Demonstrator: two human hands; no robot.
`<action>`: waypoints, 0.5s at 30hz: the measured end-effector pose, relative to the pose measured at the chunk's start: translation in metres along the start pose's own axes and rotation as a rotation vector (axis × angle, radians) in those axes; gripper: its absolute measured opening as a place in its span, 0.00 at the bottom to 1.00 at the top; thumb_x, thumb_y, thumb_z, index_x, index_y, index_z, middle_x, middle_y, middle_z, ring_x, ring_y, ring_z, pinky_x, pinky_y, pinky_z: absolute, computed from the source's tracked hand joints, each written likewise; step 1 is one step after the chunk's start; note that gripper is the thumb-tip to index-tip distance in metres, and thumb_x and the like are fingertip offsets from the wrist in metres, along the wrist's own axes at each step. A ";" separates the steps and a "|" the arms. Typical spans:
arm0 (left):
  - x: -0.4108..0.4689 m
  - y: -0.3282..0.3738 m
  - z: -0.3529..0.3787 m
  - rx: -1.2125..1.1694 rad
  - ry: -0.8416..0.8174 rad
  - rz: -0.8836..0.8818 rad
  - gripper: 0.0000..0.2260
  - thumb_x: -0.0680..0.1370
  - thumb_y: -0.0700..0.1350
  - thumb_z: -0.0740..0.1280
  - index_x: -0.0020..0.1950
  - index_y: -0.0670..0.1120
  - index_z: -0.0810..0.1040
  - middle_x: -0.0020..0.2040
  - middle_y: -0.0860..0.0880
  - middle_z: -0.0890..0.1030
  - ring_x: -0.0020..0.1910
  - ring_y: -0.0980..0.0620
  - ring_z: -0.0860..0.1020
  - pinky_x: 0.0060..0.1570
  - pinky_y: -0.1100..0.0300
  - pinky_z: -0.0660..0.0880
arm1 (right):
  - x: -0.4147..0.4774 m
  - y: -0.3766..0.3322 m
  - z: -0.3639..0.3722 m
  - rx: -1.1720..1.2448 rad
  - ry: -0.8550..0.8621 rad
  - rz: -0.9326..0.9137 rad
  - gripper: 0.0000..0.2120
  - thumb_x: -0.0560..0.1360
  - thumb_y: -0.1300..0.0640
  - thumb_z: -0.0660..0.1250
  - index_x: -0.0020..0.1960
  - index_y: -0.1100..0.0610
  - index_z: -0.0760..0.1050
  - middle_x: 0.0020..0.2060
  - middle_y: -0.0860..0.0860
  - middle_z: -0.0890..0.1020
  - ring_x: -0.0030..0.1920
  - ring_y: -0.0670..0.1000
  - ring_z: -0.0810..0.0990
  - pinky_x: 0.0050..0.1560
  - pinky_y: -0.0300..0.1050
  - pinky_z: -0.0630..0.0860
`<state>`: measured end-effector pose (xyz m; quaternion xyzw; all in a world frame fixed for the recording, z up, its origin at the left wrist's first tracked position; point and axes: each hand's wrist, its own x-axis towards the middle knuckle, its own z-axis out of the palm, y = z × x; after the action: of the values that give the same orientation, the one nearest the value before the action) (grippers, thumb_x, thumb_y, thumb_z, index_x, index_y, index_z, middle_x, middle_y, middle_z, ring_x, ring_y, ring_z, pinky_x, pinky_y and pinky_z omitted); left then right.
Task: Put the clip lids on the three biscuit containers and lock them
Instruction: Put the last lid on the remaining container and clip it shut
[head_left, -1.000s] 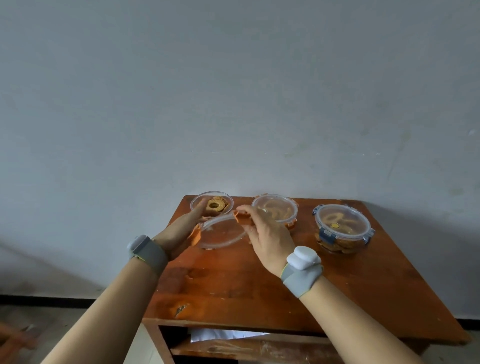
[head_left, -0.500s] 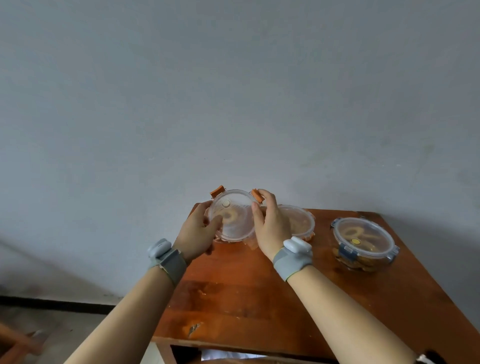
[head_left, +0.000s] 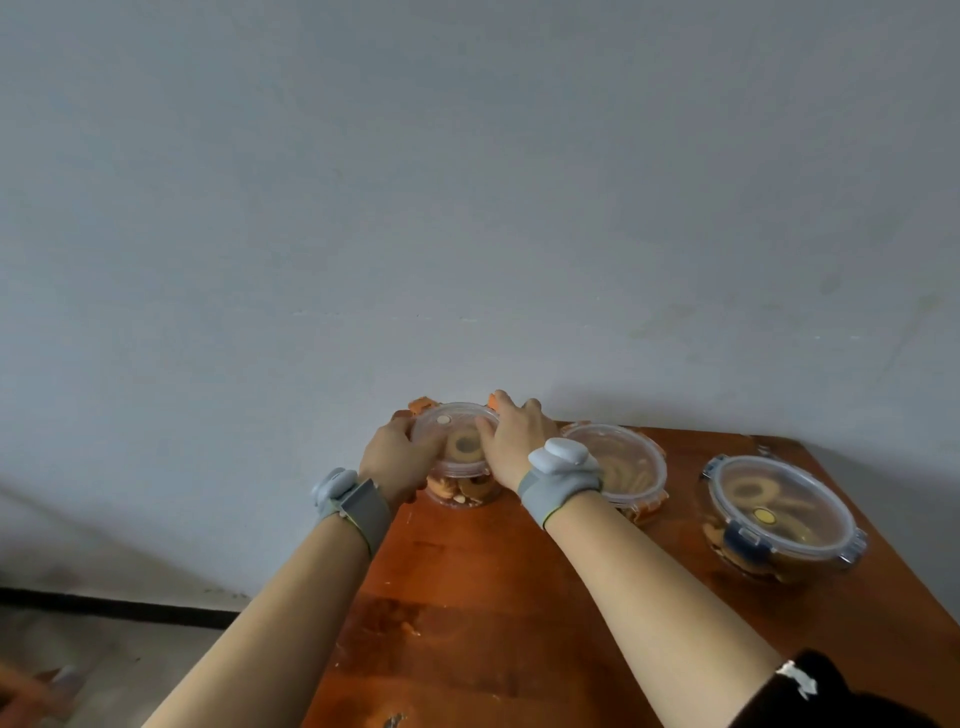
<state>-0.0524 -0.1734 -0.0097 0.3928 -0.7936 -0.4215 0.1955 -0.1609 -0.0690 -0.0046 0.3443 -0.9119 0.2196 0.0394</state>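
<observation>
Our left hand (head_left: 397, 457) and right hand (head_left: 514, 436), each closed on the lid's (head_left: 457, 422) rim, have now lowered it from midair onto the left container (head_left: 462, 486), orange clips (head_left: 422, 403) unlocked, the other two (head_left: 621, 470) already lidded.

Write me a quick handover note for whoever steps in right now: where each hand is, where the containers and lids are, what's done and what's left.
Left hand: gripping the left edge of the orange-clip lid.
Right hand: on that lid's right edge, fingers over the rim.
The lid sits on the left container at the table's back left corner; its two visible orange clips stick up, not yet snapped.
Middle container: lid on, near clip looks folded down.
Right container: blue-clip lid on, visible clips down.
Done: lids on all three containers.
Left: snap the left container's clips; check the middle one's far clips, which I can't make out.
</observation>
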 end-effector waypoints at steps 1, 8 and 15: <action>0.000 -0.002 0.003 -0.024 -0.002 -0.001 0.17 0.78 0.53 0.65 0.61 0.43 0.76 0.40 0.42 0.82 0.27 0.47 0.76 0.21 0.61 0.69 | 0.001 0.002 0.003 0.001 -0.007 -0.003 0.21 0.82 0.45 0.55 0.73 0.52 0.63 0.57 0.60 0.73 0.48 0.62 0.79 0.41 0.47 0.68; -0.006 -0.004 0.008 -0.109 0.027 0.019 0.18 0.79 0.52 0.65 0.66 0.44 0.74 0.44 0.41 0.83 0.26 0.47 0.75 0.20 0.61 0.68 | 0.003 0.002 0.006 0.019 -0.035 -0.019 0.21 0.83 0.48 0.53 0.73 0.55 0.59 0.50 0.61 0.82 0.49 0.63 0.81 0.40 0.48 0.68; -0.028 -0.007 0.012 -0.086 0.037 0.032 0.22 0.78 0.54 0.66 0.68 0.44 0.72 0.47 0.43 0.82 0.27 0.48 0.74 0.21 0.60 0.69 | -0.018 0.019 -0.004 -0.035 -0.062 -0.038 0.23 0.82 0.41 0.49 0.74 0.48 0.56 0.47 0.58 0.83 0.37 0.59 0.76 0.35 0.48 0.70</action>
<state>-0.0399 -0.1479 -0.0212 0.3789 -0.7773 -0.4445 0.2338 -0.1600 -0.0433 -0.0126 0.3674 -0.9098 0.1919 0.0213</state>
